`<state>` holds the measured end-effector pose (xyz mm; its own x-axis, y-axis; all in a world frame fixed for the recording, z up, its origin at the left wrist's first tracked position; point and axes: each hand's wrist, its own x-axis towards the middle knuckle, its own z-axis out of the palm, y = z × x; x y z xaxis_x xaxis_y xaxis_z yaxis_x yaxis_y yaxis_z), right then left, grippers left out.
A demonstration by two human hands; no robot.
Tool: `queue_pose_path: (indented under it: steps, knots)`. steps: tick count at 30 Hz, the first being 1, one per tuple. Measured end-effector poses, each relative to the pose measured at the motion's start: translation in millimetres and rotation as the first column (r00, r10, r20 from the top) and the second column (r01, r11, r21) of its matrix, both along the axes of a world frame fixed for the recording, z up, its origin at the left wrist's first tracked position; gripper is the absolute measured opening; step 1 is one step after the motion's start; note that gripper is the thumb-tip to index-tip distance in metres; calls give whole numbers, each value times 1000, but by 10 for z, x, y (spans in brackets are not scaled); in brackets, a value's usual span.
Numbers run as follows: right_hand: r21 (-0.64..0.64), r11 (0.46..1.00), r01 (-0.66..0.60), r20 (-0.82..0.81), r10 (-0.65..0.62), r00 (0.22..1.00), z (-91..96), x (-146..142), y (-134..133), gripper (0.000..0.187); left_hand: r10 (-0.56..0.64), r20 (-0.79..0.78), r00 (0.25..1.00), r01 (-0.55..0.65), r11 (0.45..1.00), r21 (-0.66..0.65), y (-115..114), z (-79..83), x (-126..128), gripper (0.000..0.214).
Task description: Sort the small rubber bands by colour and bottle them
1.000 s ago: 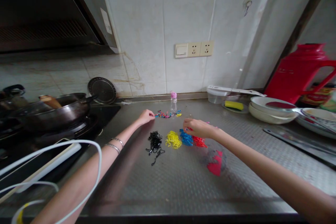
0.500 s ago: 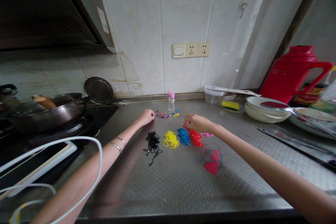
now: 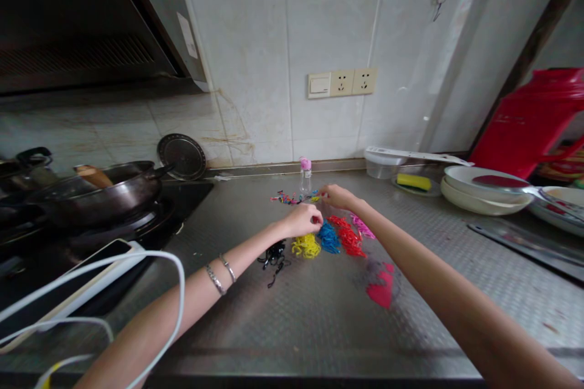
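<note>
Small rubber bands lie in colour piles on the metal counter: black [image 3: 274,252], yellow [image 3: 305,246], blue [image 3: 329,237], red [image 3: 349,237] and pink [image 3: 363,226]. My left hand [image 3: 302,220], with bracelets at the wrist, hovers at the blue pile's upper edge, thumb and fingers pinched together. Behind it a mixed pile of bands [image 3: 287,197] spreads in front of a small clear bottle with a pink cap [image 3: 305,175]. My right hand [image 3: 336,196] reaches to the right end of that mixed pile, its fingertips closed by a few yellow bands. Whatever either pinch holds is too small to make out.
A clear bag with a red print [image 3: 382,292] lies nearer me. On the left are a wok [image 3: 100,191] on the stove and a white cable [image 3: 180,279] crossing my left forearm. To the right stand a sponge [image 3: 413,182], bowls [image 3: 479,199], a knife [image 3: 524,249] and a red flask [image 3: 524,127].
My left hand has moved right from the mixed pile's left side to the blue pile. My right hand has moved from above the red pile back to the mixed bands. The view has shifted slightly.
</note>
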<state>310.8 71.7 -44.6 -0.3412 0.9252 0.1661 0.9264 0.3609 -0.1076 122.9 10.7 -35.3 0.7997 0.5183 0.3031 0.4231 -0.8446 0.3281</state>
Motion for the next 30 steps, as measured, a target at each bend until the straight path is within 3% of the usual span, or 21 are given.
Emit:
queue_pose_path:
  steps: [6,18,24,30]
  knots:
    - [-20,1000,-3,58,4,998,2,-158,51,32,-58,-52,997,57,998,-30,-133,-119,167,15]
    - [-5,999,44,52,-43,998,-61,-151,129,24,-37,69,997,47,988,-148,-213,-29,116,16]
    - [-13,998,62,73,-61,995,-98,-161,143,24,124,223,967,-65,964,-257,-100,67,-55,29]
    - [16,999,37,8,-37,999,-20,-100,81,22,376,335,864,-242,894,-377,225,133,-508,38]
